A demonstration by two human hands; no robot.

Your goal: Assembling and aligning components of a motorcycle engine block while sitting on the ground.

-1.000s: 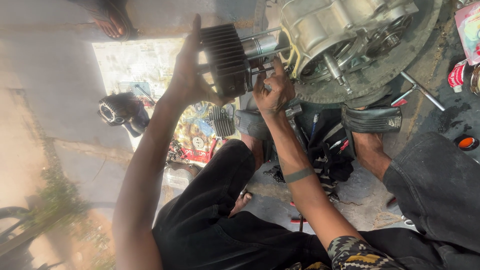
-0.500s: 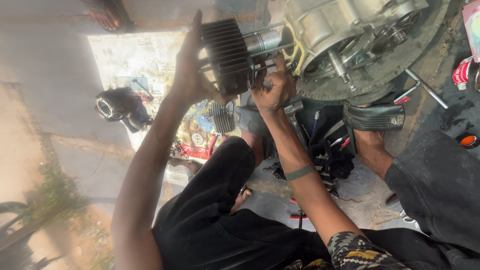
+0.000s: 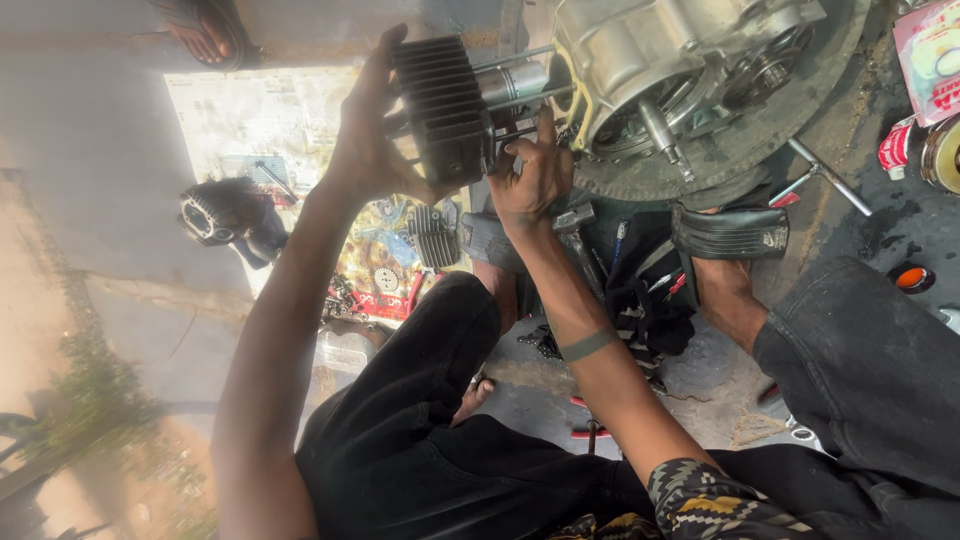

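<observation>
Currently the left hand [image 3: 365,140] is closed around the outer end of the black finned metal cylinder barrel [image 3: 440,108], palm against the fins and fingers wrapped over the far edge; the right hand [image 3: 535,175] grips the barrel's inner end from below, thumb raised against the long steel studs [image 3: 520,95]. The barrel sits on those studs, just beside the grey cast-metal engine crankcase [image 3: 650,70], with the bright piston [image 3: 515,78] showing in the gap between them; the crankcase rests on a round dark metal base [image 3: 800,120] on the ground.

For good practice, keep the barrel square to the studs and apply equal pressure from both hands; a tilted barrel is likely to bind on the studs or catch the piston rings; keep the right thumb clear of the closing gap.

Around the work: a second dark finned engine part [image 3: 220,215] lies on the light printed sheet [image 3: 260,120] to the left; a small grey finned cover [image 3: 432,235] sits on a colourful printed sheet below the barrel; a steel T-handle wrench [image 3: 825,175] lies beside the base; a red-and-white can [image 3: 897,148] and an orange cap [image 3: 912,279] stand further right. A sandalled foot [image 3: 205,30] of another person shows at the top edge; yellow wires [image 3: 580,95] hang near the crankcase mouth and could snag.
</observation>
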